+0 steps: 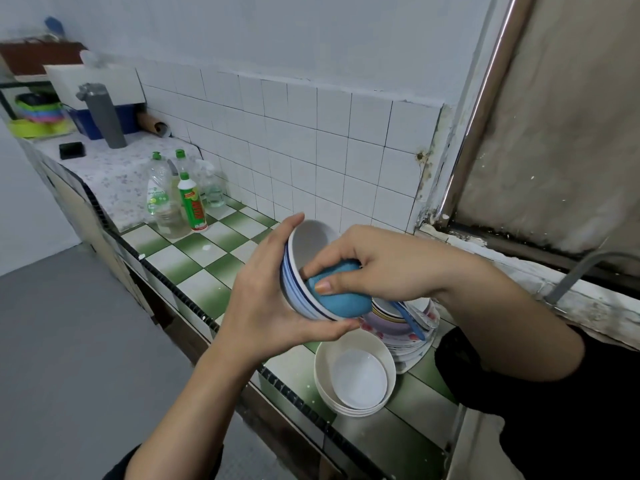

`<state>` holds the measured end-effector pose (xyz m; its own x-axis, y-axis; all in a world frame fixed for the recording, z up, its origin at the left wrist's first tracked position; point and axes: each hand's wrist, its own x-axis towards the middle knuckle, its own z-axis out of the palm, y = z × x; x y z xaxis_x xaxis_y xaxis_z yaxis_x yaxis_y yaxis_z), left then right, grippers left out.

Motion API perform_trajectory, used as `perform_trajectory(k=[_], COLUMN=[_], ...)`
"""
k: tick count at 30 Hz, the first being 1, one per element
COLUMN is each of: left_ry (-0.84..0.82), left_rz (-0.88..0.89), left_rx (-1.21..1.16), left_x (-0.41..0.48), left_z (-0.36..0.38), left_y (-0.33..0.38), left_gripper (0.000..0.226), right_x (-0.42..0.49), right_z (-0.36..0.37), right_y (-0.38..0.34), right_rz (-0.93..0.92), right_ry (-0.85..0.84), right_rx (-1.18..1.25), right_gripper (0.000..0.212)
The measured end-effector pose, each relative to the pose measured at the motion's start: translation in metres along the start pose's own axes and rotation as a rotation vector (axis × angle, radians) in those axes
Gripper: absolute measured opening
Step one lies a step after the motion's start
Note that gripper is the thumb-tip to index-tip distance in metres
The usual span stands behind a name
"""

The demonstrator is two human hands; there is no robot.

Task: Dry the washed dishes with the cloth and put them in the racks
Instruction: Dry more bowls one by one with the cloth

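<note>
Over the green-and-white checked counter (194, 251), we are midway through drying a bowl (294, 292). Our left hand (263, 306) cups its blue-striped outside, fingers spread up the back and thumb hooked under the lower rim. Our right hand (388, 265) pinches a wadded blue cloth (337, 296) between thumb and curled fingers and presses it into the white hollow. The bowl is held tilted on its side, clear of the counter. By our judgement much of the job is left: a nest of plain cream bowls (356, 379) sits just below, beside a slumped pile of patterned plates (408, 330) with a blue utensil handle (412, 323) lying across it. We cannot tell which of these are dry. No rack shows near the hands, so nothing can be counted as put away. The bowl looks smooth, glossy and hard, perhaps melamine or ceramic. The cloth looks soft and nubbly, and the counter tiles are glazed and flecked with white.
</note>
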<state>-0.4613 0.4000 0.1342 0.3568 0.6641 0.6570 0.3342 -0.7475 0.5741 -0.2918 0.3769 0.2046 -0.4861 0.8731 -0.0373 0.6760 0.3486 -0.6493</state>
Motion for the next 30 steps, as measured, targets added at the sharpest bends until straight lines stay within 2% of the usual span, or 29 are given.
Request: perform_trajectory(k=[4,6,11,14,17,19,22,24,30], left_ry=[-0.021,-0.023,-0.010,-0.001,0.029,0.035,0.009,-0.002,0.008], left_rz=[-0.066,-0.079,-0.036,-0.036,-0.028,0.004,0.009,0.007,-0.004], left_rx=[-0.021,-0.014,0.011,0.050,0.055,0.068,0.072,0.079,0.013], left_x=[-0.005,-0.005,-0.006,-0.009,-0.009,-0.007,-0.003,-0.004,-0.010], left_z=[0.003,0.002,-0.002,0.000,0.001,0.003,0.007,0.007,0.002], left_y=[0.005,0.008,0.007,0.002,0.005,0.010,0.014,0.010,0.008], left_gripper=[0.118,0.120,0.115,0.114,0.114,0.112,0.115,0.116,0.116], right_x=[0.001,0.000,-0.008,-0.013,-0.013,-0.011,-0.005,-0.002,-0.009], right_z=[0.007,0.008,-0.002,-0.012,-0.010,0.001,0.020,0.027,0.020], right_y=[0.007,0.010,0.014,0.013,0.009,0.005,0.000,-0.002,0.000], right_rz=[0.128,0.180,0.171,0.167,0.210,0.215,0.212,0.182,0.182], right_ry=[0.078,0.063,0.033,0.212,0.382,0.421,0.420,0.405,0.251], right_rx=[0.612,0.889,1.163,1.121,0.700,0.397,0.132,0.205,0.906], right_gripper=[0.016,0.026,0.033,0.028,0.020,0.022,0.021,0.020,0.014])
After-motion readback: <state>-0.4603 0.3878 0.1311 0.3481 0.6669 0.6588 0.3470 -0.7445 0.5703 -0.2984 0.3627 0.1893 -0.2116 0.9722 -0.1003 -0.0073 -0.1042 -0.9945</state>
